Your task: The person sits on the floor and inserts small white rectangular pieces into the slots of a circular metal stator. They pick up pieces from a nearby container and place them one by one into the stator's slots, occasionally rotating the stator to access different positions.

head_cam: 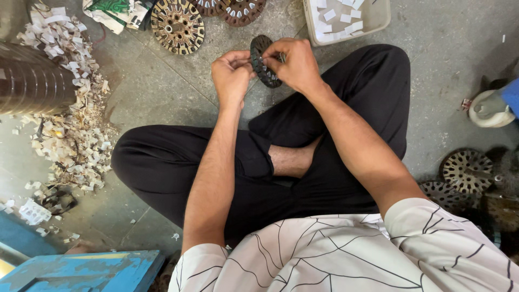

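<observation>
**Slotted core in hand, more waiting on the floor**

I'm cross-legged on the floor (pixel 162 92), and both hands grip one dark slotted core (pixel 263 60) on edge, out past my knees. My left hand (pixel 231 73) pinches its left rim, my right hand (pixel 294 65) clamps the right. Far ahead a tray (pixel 378 19) holds white paper slips. Other slotted discs (pixel 177 26) lie far left, more at near right (pixel 467 171); by my reckoning, plenty remains.
</observation>
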